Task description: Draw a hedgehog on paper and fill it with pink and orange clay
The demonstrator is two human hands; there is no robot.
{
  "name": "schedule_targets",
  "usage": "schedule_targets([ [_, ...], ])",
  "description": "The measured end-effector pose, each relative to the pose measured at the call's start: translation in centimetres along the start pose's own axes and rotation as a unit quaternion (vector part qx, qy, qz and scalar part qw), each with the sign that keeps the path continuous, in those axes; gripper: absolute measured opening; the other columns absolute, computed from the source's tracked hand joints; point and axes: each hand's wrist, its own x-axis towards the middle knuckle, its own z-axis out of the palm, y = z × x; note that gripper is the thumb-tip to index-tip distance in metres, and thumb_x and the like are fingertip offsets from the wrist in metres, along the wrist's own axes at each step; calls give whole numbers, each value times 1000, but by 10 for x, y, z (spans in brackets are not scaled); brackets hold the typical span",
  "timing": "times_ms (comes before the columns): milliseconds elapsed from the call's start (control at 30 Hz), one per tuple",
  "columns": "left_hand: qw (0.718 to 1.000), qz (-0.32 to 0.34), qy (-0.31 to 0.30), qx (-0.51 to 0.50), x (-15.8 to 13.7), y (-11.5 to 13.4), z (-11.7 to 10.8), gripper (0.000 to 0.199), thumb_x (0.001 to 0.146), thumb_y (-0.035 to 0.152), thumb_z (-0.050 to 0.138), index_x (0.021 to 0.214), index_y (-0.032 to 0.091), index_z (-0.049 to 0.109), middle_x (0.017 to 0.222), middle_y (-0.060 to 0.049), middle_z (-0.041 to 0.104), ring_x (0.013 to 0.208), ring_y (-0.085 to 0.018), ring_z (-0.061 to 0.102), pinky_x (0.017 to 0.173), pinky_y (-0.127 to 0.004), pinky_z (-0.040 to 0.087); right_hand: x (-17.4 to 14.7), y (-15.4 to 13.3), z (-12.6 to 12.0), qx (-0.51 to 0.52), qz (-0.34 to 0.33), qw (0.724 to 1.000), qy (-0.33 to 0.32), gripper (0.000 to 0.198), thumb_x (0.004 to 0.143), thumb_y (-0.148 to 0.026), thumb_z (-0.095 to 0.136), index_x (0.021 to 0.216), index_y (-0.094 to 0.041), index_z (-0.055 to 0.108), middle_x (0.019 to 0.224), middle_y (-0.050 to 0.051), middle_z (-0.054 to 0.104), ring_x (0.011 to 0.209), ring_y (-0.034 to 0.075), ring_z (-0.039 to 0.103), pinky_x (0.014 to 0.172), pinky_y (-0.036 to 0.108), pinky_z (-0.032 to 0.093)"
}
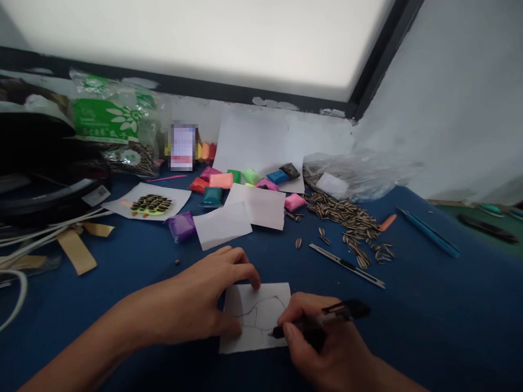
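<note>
A small white sheet of paper lies on the blue tabletop in front of me, bearing a line drawing of a rounded outline with short strokes below it. My left hand rests on the sheet's left side, thumb and fingers spread apart and holding nothing. Gripped in my right hand is a black pen, its tip touching the paper near the lower right of the drawing. Part of the sheet's right edge is hidden behind that hand.
Beyond the sheet lie a utility knife, a pile of sunflower seeds, blank papers and several coloured clay packets. A seed-decorated picture, a green seed bag and white cables are left. A blue cutter lies right.
</note>
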Motion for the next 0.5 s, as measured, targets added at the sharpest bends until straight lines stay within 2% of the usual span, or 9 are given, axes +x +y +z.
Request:
schedule_targets([
  [200, 1000, 1, -1, -2, -2, 0, 0, 42, 69, 16, 75, 107, 31, 64, 115, 1, 54, 107, -25, 53, 85, -33, 45, 1, 2, 2, -11, -9, 1000, 14, 17, 78, -12, 50, 69, -19, 62, 58, -1, 62, 47, 11, 56, 45, 19, 40],
  [500, 1000, -12, -9, 7, 0, 4, -3, 42, 69, 16, 76, 107, 30, 65, 115, 1, 54, 106, -24, 54, 82, -31, 45, 0, 0, 0, 7, 11, 1000, -18, 17, 77, -11, 51, 65, -18, 61, 57, -2, 61, 47, 9, 54, 44, 18, 37],
])
